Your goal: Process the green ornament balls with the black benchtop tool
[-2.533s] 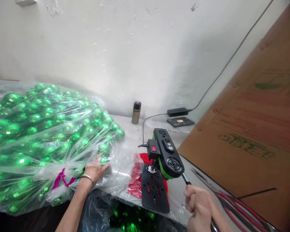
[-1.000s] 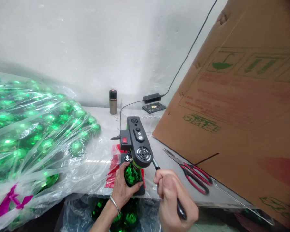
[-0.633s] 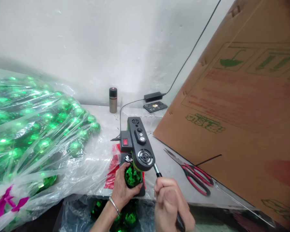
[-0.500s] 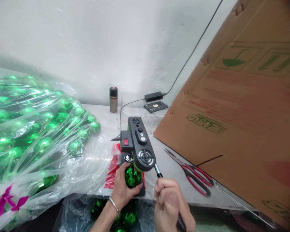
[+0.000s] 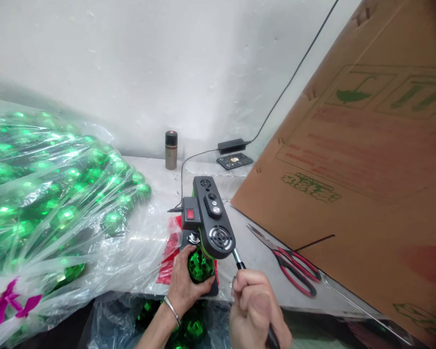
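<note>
A shiny green faceted ball (image 5: 200,264) sits under the front end of a black machine (image 5: 213,213) with a red switch. My left hand (image 5: 184,281), a silver bangle at its wrist, curls its fingers and thumb around the ball. To the right, my right hand (image 5: 258,306) is closed around the black grip of a metal lever (image 5: 237,257) that comes out from the machine's front. The top of the ball is partly hidden by the machine. Red plastic (image 5: 169,256) lies under the machine's base.
A clear bag of green balls (image 5: 63,194) fills the left. Behind stand a bottle (image 5: 171,151), a power adapter (image 5: 231,146) and a phone (image 5: 234,161). Scissors (image 5: 294,266) lie beside a large leaning cardboard box (image 5: 366,169). More green balls (image 5: 194,329) are below the table edge.
My right hand has shifted very slightly down and left on the lever. My left hand and the ball look unmoved.
</note>
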